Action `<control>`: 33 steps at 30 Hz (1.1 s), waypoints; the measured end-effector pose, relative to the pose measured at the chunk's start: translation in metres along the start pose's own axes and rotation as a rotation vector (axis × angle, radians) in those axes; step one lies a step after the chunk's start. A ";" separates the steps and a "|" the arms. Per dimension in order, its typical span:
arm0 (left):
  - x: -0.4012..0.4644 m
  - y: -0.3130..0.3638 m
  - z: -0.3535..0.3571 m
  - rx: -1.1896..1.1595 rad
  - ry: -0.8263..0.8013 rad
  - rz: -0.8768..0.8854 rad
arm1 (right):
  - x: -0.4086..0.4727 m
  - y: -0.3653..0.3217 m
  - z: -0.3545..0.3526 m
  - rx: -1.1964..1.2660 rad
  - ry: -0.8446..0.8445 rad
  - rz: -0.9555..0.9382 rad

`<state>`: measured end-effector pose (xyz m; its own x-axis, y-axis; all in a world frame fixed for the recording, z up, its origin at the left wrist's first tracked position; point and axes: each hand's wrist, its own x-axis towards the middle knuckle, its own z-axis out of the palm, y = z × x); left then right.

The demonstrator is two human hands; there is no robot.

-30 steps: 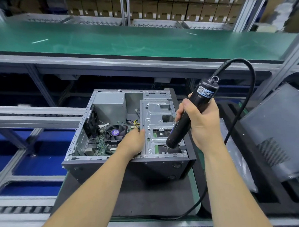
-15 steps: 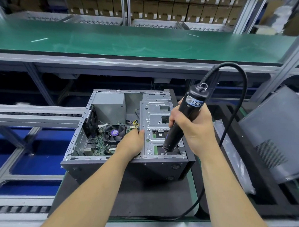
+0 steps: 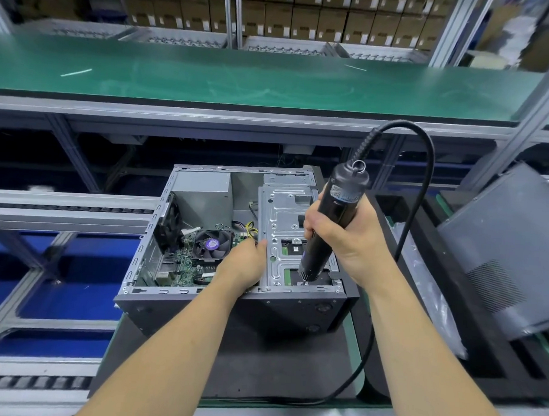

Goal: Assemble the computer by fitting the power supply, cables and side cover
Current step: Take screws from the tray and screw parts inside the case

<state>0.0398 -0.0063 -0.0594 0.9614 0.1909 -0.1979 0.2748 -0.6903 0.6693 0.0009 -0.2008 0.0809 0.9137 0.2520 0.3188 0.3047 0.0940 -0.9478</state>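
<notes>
An open computer case (image 3: 199, 308) lies on its side on a dark mat, its inside facing up. The grey power supply (image 3: 201, 192) sits in the far left corner, above the CPU fan (image 3: 211, 244) and motherboard. My right hand (image 3: 347, 239) grips a black electric screwdriver (image 3: 332, 216), held nearly upright, its tip down at the near edge of the silver drive cage (image 3: 282, 220). My left hand (image 3: 245, 263) holds the left edge of that cage. A dark side cover (image 3: 510, 246) leans at the right.
A black cord (image 3: 422, 189) loops from the screwdriver's top, down the right and across the near edge. A clear plastic bag (image 3: 426, 296) lies between the case and black foam trays (image 3: 480, 358). A green conveyor belt (image 3: 257, 78) runs behind; roller rails stand at the left.
My right hand has brought the screwdriver left and down, from above the case's right side to the near edge of the drive cage. My left hand has stayed on the cage.
</notes>
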 end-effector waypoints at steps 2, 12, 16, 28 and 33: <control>0.000 0.001 -0.001 -0.007 -0.004 0.002 | -0.002 0.000 0.000 0.003 0.001 0.012; -0.001 0.003 -0.002 0.010 0.001 0.010 | -0.002 -0.006 -0.001 -0.061 -0.017 0.077; -0.002 0.005 -0.003 0.017 0.012 0.016 | -0.003 -0.006 0.005 -0.060 -0.033 0.062; -0.004 0.007 -0.002 0.072 -0.023 -0.105 | -0.008 0.000 -0.001 0.062 0.143 -0.012; -0.014 0.013 -0.004 0.143 0.052 -0.075 | -0.008 -0.005 0.003 0.051 0.114 -0.013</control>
<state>0.0297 -0.0158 -0.0449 0.9383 0.2792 -0.2039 0.3457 -0.7642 0.5445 -0.0086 -0.2002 0.0828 0.9352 0.1396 0.3253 0.3055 0.1462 -0.9409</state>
